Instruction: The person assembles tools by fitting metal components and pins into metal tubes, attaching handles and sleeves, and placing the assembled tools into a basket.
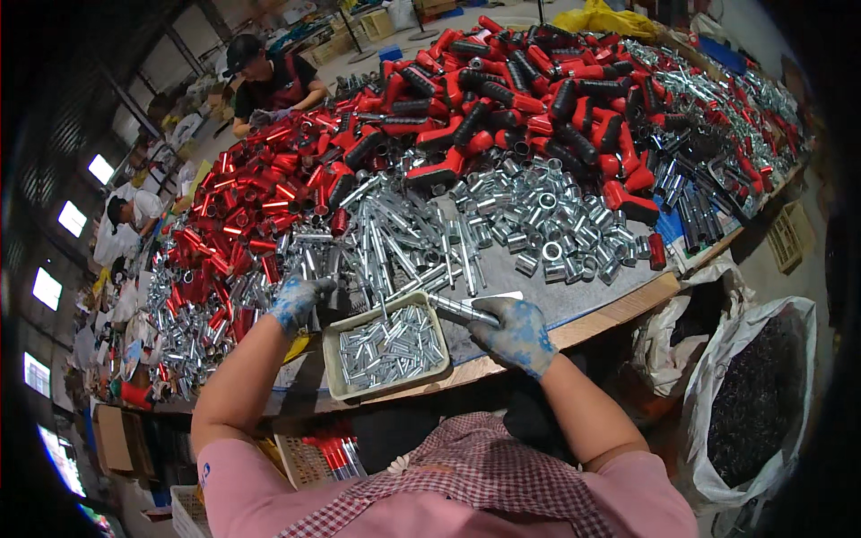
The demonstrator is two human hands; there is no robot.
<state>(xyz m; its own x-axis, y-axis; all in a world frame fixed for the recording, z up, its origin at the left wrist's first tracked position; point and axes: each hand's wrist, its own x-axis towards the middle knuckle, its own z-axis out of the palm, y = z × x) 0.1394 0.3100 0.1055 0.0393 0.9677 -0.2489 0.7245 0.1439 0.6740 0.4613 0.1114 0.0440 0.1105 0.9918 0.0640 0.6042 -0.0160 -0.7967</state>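
My right hand [517, 334], in a blue-stained grey work glove, is closed around a silver metal rod [459, 308]. The rod points left over the corner of a shallow cream tray [337, 391]. Small silver pins [395, 345] lie loose in the tray. Beside the rod, a flat bright metal piece shows above my fingers; whether it is joined to the rod I cannot tell. My left hand [298, 303], gloved alike, is at the edge of the pile by silver tubes [312, 258]. Its fingers look curled, and what they hold is hidden.
Long silver rods [386, 233], short silver sleeves [549, 220], red metal tubes [242, 193] and red-black handles [466, 117] heap the table. Its wooden edge [619, 309] runs before me. A white sack [753, 403] of dark parts stands right. Another person [269, 85] works across the table.
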